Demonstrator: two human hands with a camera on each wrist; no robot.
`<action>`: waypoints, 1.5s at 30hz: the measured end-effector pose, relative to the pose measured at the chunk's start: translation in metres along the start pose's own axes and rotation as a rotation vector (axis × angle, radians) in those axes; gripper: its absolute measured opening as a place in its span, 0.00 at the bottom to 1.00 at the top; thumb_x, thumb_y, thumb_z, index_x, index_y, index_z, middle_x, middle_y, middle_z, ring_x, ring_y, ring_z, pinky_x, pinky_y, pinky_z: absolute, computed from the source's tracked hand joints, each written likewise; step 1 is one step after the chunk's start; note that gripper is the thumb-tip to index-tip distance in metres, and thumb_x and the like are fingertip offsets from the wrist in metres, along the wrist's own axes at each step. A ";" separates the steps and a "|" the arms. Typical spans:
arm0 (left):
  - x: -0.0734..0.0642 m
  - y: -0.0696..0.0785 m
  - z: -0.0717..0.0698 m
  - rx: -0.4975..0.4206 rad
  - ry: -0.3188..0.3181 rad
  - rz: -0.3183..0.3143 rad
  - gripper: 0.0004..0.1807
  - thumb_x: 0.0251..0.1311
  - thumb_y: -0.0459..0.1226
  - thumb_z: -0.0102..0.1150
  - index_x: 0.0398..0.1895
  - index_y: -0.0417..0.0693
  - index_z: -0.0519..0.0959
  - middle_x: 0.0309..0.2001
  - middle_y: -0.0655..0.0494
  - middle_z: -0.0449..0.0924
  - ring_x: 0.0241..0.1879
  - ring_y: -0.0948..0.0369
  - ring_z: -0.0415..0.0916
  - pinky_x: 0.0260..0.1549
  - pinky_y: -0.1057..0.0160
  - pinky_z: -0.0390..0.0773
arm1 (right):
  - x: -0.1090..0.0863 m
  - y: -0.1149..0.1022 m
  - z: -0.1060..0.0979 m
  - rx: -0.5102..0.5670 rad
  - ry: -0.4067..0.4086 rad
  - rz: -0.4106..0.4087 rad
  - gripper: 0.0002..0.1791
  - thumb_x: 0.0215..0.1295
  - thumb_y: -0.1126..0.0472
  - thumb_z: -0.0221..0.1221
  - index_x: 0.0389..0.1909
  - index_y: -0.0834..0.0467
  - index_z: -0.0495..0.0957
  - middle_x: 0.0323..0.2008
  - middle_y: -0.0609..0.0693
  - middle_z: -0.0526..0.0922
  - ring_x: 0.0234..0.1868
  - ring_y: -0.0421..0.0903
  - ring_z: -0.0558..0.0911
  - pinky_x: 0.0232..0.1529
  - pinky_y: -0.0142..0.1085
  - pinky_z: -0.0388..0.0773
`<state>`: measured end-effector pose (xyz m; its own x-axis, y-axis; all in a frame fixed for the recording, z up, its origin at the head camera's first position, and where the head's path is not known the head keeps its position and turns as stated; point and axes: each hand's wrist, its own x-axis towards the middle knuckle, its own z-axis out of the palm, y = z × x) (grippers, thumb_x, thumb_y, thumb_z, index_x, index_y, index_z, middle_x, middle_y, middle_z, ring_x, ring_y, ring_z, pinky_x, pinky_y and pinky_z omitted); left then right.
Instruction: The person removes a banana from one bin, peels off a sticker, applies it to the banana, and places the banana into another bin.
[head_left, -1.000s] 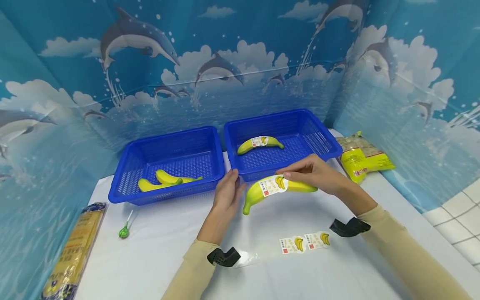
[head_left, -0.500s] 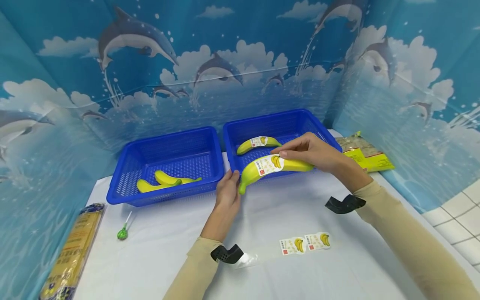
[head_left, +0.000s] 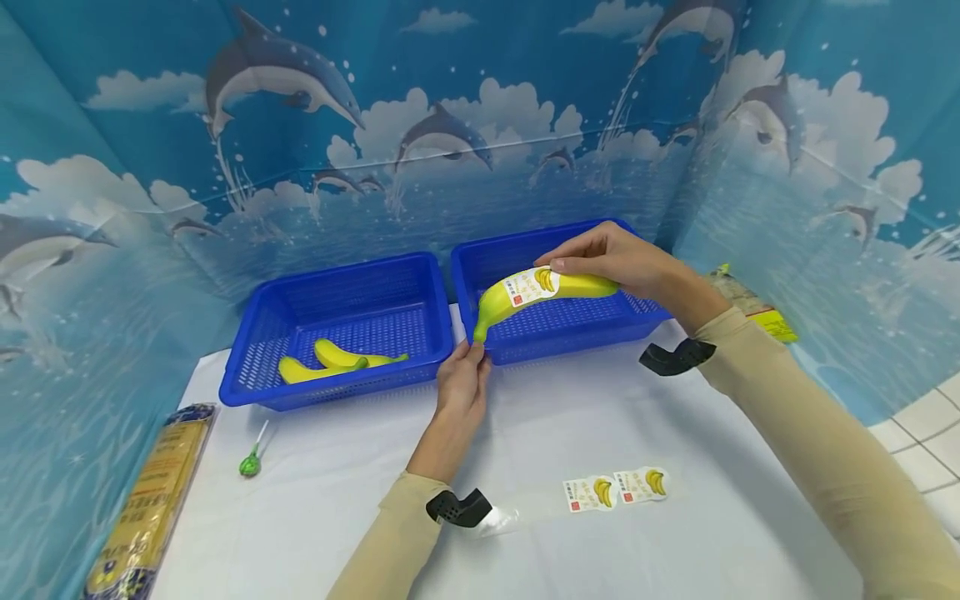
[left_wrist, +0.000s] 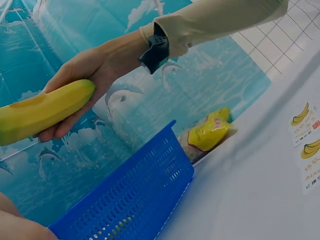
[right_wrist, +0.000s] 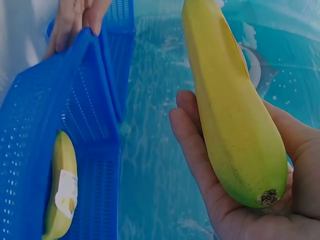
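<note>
- While R hand (head_left: 626, 265) grips stickered banana (head_left: 581, 286) above R bskt (head_left: 570, 342), L hand (head_left: 460, 382) pinches that bskt's near-L corner.
- Done: 1 labelled banana (right_wrist: 65, 155) inside.
- Prob left: 2 bananas (head_left: 339, 357), L bskt (head_left: 337, 390) adjacent; 2 stickers (head_left: 590, 494) in front.

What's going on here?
A person's right grip holds a stickered banana up at the right basket; the left grip touches that basket's near corner. Another stickered banana lies inside. Two bananas with no stickers showing lie in the left basket, and two stickers lie on the table.
</note>
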<state>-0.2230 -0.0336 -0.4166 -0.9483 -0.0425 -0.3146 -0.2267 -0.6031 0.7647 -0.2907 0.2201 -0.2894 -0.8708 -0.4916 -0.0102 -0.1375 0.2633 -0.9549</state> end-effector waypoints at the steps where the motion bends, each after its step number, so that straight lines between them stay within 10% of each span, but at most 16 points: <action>1: 0.000 0.000 0.000 -0.008 -0.007 0.000 0.27 0.83 0.27 0.46 0.80 0.28 0.62 0.66 0.39 0.68 0.62 0.56 0.70 0.67 0.67 0.76 | 0.003 -0.001 -0.001 0.002 0.000 0.005 0.17 0.82 0.58 0.60 0.63 0.60 0.86 0.57 0.55 0.89 0.38 0.48 0.86 0.32 0.31 0.83; 7: 0.004 -0.002 -0.002 -0.050 -0.046 0.006 0.31 0.84 0.27 0.44 0.83 0.27 0.51 0.84 0.35 0.50 0.84 0.47 0.50 0.80 0.56 0.59 | 0.021 -0.002 -0.012 0.000 -0.021 0.051 0.18 0.83 0.58 0.59 0.66 0.60 0.84 0.60 0.55 0.87 0.45 0.49 0.87 0.35 0.32 0.85; 39: 0.005 -0.004 -0.005 -0.002 -0.030 0.017 0.31 0.83 0.28 0.47 0.83 0.29 0.54 0.79 0.34 0.59 0.68 0.54 0.66 0.78 0.56 0.65 | 0.098 0.061 -0.036 0.097 0.026 0.288 0.23 0.82 0.57 0.62 0.72 0.59 0.79 0.72 0.60 0.77 0.53 0.45 0.87 0.51 0.39 0.88; 45: 0.007 -0.006 -0.004 -0.012 -0.018 0.014 0.31 0.83 0.27 0.47 0.83 0.28 0.55 0.82 0.35 0.56 0.80 0.49 0.59 0.77 0.59 0.66 | 0.105 0.070 -0.038 0.081 0.014 0.323 0.24 0.83 0.59 0.60 0.74 0.61 0.76 0.73 0.61 0.76 0.56 0.45 0.85 0.55 0.39 0.86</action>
<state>-0.2276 -0.0333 -0.4252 -0.9551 -0.0368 -0.2939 -0.2110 -0.6118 0.7624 -0.4096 0.2182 -0.3460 -0.8699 -0.3817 -0.3125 0.1844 0.3361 -0.9236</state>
